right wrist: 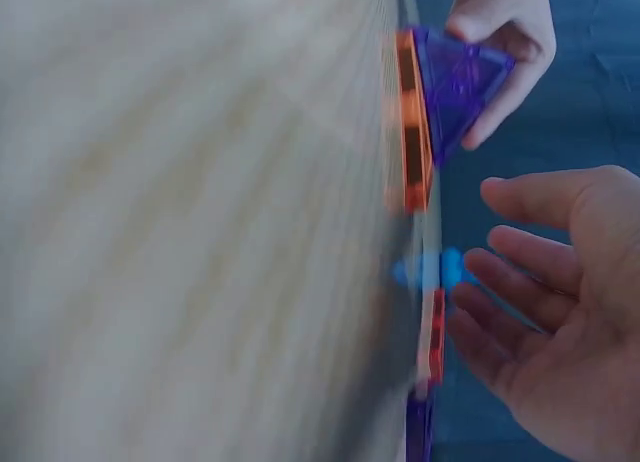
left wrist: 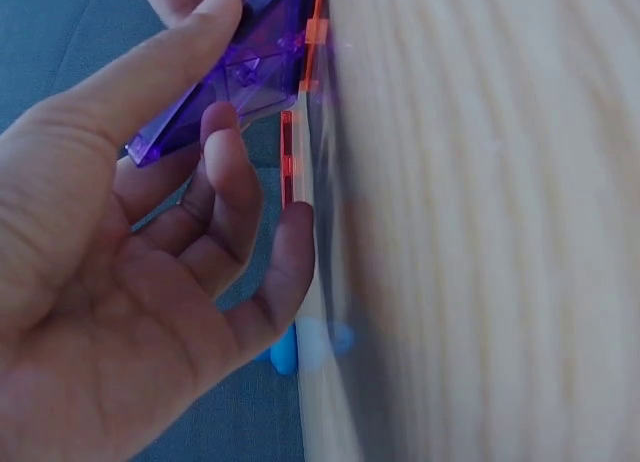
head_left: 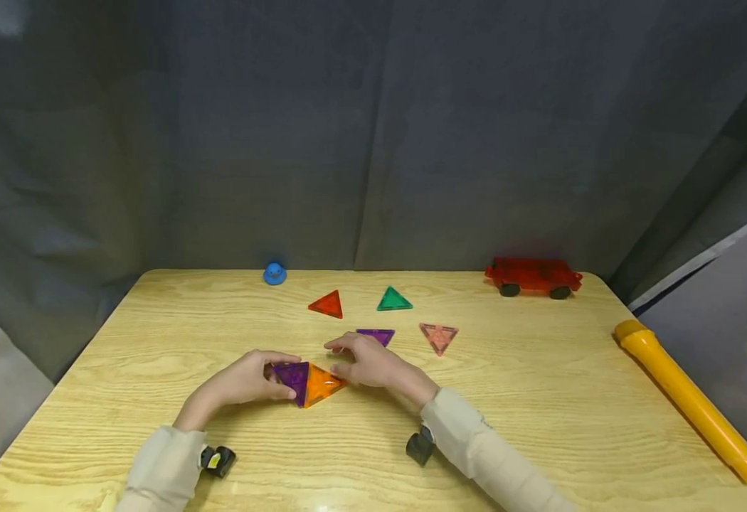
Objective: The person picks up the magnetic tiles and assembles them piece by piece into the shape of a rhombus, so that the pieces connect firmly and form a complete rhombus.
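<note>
There are two purple triangles [head_left: 294, 375], one orange triangle [head_left: 321, 385], one red triangle [head_left: 329, 306], one green triangle [head_left: 394, 301] and one pink triangle [head_left: 439, 336], with the back purple one [head_left: 380, 335] partly hidden by the right hand [head_left: 370, 360], whose loose fingers are near the orange one, which touches the purple one that the left hand [head_left: 248, 377] pinches.
</note>
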Tool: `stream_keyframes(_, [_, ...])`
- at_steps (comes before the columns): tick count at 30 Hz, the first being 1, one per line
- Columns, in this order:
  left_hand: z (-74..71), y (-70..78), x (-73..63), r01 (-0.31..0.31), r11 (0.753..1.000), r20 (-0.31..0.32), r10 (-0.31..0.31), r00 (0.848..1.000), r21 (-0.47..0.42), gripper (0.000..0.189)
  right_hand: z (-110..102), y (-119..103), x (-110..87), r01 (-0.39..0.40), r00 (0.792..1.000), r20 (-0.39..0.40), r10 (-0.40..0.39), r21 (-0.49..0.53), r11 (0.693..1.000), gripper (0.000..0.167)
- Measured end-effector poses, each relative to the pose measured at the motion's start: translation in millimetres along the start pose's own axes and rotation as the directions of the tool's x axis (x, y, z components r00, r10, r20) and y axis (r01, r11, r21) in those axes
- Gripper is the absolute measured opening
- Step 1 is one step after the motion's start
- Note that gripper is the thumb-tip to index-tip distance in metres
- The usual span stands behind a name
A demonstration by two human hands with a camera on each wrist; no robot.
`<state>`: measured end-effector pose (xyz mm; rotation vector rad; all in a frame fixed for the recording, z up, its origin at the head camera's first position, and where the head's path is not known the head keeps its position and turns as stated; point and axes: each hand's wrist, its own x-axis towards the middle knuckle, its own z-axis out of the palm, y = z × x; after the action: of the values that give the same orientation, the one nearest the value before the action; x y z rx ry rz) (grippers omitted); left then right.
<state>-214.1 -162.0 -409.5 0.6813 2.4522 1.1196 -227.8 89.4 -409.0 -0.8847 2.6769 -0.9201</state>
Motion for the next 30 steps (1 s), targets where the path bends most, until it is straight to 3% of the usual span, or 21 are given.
stream_keyframes(8, [-0.7, -2.3, 2.1, -0.004, 1.000, -0.002, 0.004, 1.000, -0.011, 0.061, -13, 10, 13.0, -0.039, 0.997, -0.060, 0.038, -0.027, 0.999, 0.051])
stream_keyframes(18, [0.0, -2.7, 0.6, -0.002, 1.000, 0.004, 0.002, 1.000, -0.009, 0.060, -16, 28, 33.8, -0.055, 0.998, -0.031, 0.053, -0.086, 0.995, 0.056])
stream_keyframes(30, [-0.8, -4.3, 0.1, -0.017, 1.000, 0.007, 0.017, 1.000, 0.003, 0.060, -18, 32, 43.6, -0.113, 0.994, -0.003, 0.113, -0.091, 0.990, 0.061])
